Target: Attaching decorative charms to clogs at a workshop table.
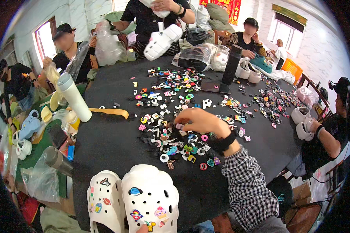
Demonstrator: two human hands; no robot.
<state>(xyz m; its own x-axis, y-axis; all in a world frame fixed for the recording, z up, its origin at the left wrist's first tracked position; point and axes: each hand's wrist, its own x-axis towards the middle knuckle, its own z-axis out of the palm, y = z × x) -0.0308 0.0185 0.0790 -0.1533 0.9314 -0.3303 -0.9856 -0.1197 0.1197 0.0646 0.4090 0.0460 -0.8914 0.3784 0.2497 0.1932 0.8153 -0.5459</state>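
Observation:
A pair of white clogs with round holes stands at the table's near edge. The right clog [153,194] carries a blue planet, a rocket, a cupcake and other charms; the left clog [114,190] has a football and more charms. A thumb of my left hand [143,229] presses on the right clog's lower end; the other fingers are hidden. My right hand [204,121] reaches over a pile of colourful shoe charms [177,149], its fingers closed at the tips round a small pinkish charm [179,126].
More charms [274,101] spread across the black table [105,136]. A pale bottle [74,97], an orange-yellow shoehorn-like strip [111,112] and a grey tumbler [58,161] lie leftward. A black stand [232,66] rises at the far side. Co-workers handle white clogs [304,124] and bags around the table.

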